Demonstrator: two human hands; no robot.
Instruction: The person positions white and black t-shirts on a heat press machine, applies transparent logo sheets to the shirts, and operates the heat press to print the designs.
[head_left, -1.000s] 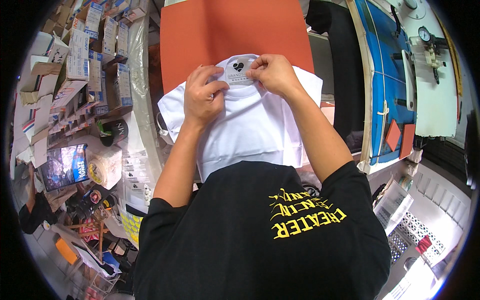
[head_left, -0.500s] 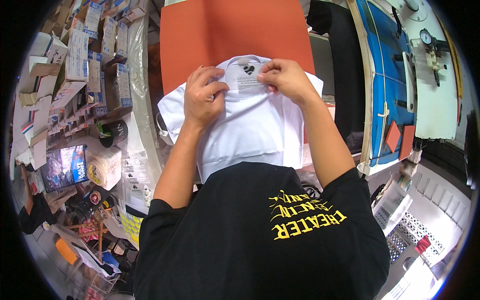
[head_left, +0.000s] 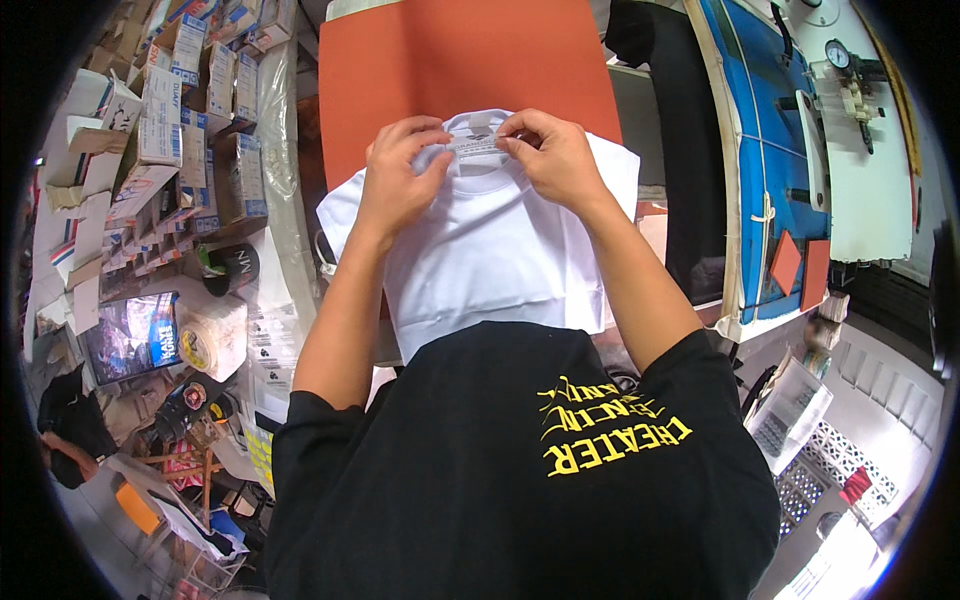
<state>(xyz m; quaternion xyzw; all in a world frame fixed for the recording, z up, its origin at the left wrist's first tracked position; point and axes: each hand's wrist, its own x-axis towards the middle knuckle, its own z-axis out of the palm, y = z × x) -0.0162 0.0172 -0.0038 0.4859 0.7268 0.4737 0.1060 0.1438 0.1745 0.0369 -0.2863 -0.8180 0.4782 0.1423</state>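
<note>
A white T-shirt [head_left: 490, 260] lies over the end of an orange-red board [head_left: 465, 60], its collar toward the far side. Within the neck opening sits a small clear film [head_left: 478, 148] with dark print. My left hand [head_left: 405, 175] is bent at the collar's left, thumb and fingers pinching at the film's left edge. At the film's right edge, my right hand [head_left: 550, 160] pinches with thumb and forefinger. The fingertips cover the film's ends. The shirt's lower part runs out of sight in front of my body.
Stacked cardboard boxes [head_left: 150, 130] fill the left side. Several clear printed sheets [head_left: 270, 350] lie on the left-hand surface by a tape roll [head_left: 200, 345]. On the right are a black cloth-covered board [head_left: 680, 150], a blue panel [head_left: 775, 180] and a pressure gauge [head_left: 838, 54].
My right hand has moved left, closer to my left hand, and its pinch is tighter at the film. The film's dark logo now shows less, and the print looks tilted.
</note>
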